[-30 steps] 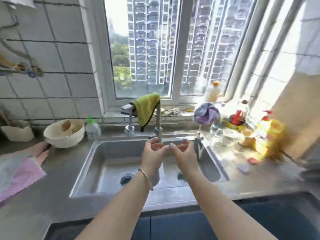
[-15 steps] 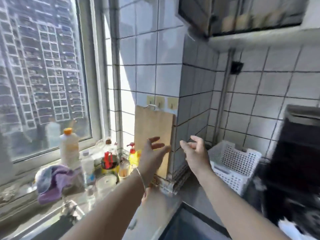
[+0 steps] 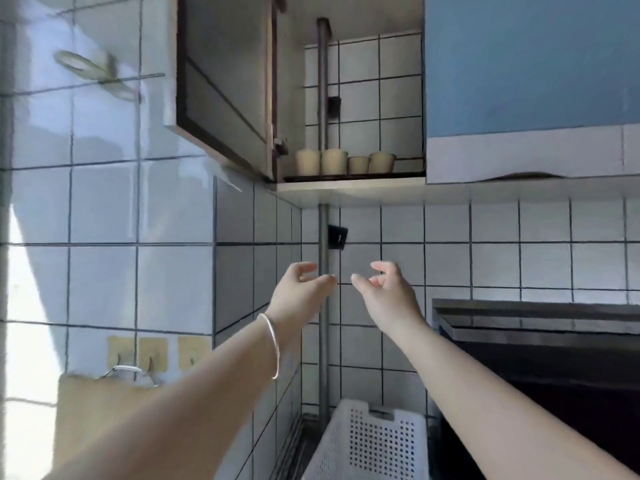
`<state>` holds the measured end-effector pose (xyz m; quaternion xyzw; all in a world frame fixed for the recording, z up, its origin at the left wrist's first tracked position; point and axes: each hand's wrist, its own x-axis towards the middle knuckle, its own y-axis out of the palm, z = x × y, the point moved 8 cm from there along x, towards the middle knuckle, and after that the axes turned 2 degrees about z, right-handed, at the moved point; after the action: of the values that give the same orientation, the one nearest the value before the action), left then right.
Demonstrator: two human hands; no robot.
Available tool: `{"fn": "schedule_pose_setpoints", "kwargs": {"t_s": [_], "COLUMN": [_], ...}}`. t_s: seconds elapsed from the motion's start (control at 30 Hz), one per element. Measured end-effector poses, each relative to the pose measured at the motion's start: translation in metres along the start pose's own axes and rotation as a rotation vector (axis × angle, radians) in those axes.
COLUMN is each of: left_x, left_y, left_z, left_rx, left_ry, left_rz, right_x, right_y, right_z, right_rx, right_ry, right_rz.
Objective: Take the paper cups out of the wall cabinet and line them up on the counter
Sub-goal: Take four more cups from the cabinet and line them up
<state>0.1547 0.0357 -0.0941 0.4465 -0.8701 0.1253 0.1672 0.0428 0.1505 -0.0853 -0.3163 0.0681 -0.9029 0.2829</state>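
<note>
Several beige paper cups (image 3: 344, 162) stand in a row on the bottom shelf of the wall cabinet (image 3: 349, 188), whose left door (image 3: 225, 84) hangs open. My left hand (image 3: 303, 289), with a silver bangle on the wrist, and my right hand (image 3: 386, 289) are raised side by side well below the shelf, in front of the tiled wall. Both hold nothing, with the fingers loosely curled and apart. The counter is hidden below the frame.
A blue cabinet door (image 3: 530, 64) is shut to the right of the cups. A vertical metal pipe (image 3: 323, 306) runs down the corner. Below are a white perforated basket (image 3: 374, 445), a black range hood (image 3: 540, 341) at right and a wooden cutting board (image 3: 97, 410) hanging at lower left.
My view swung from the sink and window rightwards and up to the open wall cabinet. Both hands rose with it, staying empty and side by side.
</note>
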Motion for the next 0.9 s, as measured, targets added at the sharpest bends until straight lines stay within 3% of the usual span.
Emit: {"fn": "schedule_pose_setpoints", "kwargs": {"t_s": [0.2, 0.37, 0.57, 0.67, 0.9], "left_x": [0.111, 0.193, 0.274, 0.304, 0.354], "left_y": [0.006, 0.010, -0.005, -0.016, -0.024], "left_z": [-0.065, -0.095, -0.126, -0.138, -0.143], "left_rx": [0.046, 0.219, 0.374, 0.444, 0.498], "left_ry": [0.145, 0.225, 0.369, 0.418, 0.381], "left_rz": [-0.075, -0.121, -0.313, -0.386, -0.386], "right_x": [0.122, 0.214, 0.295, 0.329, 0.379], "right_y": [-0.024, -0.028, -0.016, -0.006, 0.020], "right_z": [0.040, 0.074, 0.095, 0.099, 0.097], "right_rx": [-0.049, -0.074, -0.213, -0.301, -0.475], "right_ry": [-0.180, -0.307, -0.429, -0.420, -0.274], "right_rz": [-0.098, -0.185, -0.246, -0.252, -0.098]}}
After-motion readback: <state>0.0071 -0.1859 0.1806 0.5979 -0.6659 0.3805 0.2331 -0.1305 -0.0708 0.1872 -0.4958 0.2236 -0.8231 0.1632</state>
